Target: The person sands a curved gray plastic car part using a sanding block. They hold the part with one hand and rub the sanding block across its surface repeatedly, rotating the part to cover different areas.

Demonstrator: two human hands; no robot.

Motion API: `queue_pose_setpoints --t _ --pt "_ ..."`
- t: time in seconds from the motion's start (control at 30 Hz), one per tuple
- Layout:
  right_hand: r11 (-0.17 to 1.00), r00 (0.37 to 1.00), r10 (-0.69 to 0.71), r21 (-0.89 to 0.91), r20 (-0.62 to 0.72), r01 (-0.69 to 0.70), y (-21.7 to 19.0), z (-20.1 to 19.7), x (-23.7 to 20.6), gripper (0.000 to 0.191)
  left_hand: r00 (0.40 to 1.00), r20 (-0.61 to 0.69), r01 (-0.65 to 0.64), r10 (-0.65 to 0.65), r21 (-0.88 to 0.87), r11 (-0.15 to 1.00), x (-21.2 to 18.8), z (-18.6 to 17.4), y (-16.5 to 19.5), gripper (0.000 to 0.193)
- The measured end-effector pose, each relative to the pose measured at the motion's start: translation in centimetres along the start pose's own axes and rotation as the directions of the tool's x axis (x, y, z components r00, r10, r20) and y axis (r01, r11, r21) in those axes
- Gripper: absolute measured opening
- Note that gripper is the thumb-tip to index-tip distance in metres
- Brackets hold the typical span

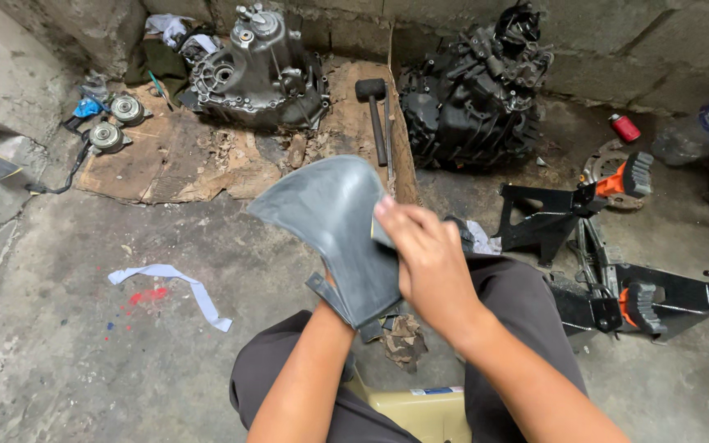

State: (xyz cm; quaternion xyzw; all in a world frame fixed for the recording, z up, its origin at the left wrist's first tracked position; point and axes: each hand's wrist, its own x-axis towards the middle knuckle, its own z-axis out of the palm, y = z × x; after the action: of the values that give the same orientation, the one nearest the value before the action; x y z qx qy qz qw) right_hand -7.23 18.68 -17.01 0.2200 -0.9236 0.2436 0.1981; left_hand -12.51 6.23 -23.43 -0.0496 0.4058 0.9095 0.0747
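Rubber piece: a dark grey flared sheet of rubber (334,226), curved like a funnel cut open, is held up over the person's lap, between the two hands and above the concrete floor (67,344).
Step in hand: it looks like wiping or rubbing the rubber clean, one hand steadying and the other pressing on its right edge; a judgement only.
Next move calls for: a firm hold underneath while the upper hand works across the surface, and care that the floppy upper lip does not fold over.
Left hand: the left hand (330,289) is mostly hidden behind the lower, narrow end of the rubber; its fingers seem closed on that end, forearm rising from the lap.
Right hand: the right hand (428,262) lies back-up on the rubber's right edge, fingers (387,215) curled and pinching it, wrist bent inward.
Left of the fingers: a white paper strip (176,283) and red paint marks on the floor; farther off, two round pulleys (116,123) on worn cardboard (182,160).
Beyond the fingers: a grey gearbox housing (260,70), a black mallet (373,111) and a black engine block (469,94) by the wall.
Right of the fingers: a black and orange jack stand frame (609,246), well apart, and a small red can (624,127).
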Motion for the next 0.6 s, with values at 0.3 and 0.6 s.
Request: queue_pose_setpoints --t 0.3,0.6 --pt "1.000 0.999 -0.009 0.022 0.039 0.008 -1.4 -0.5 -1.9 0.064 0.999 -0.029 -0.013 0.016 0.123 0.992 0.4 -1.1 0.7 0.037" --pt "1.000 0.996 0.015 -0.015 -0.090 -0.016 0.3 -1.0 1.2 0.058 0.990 0.108 0.087 -0.090 0.031 0.996 -1.7 0.9 -0.7 0.037"
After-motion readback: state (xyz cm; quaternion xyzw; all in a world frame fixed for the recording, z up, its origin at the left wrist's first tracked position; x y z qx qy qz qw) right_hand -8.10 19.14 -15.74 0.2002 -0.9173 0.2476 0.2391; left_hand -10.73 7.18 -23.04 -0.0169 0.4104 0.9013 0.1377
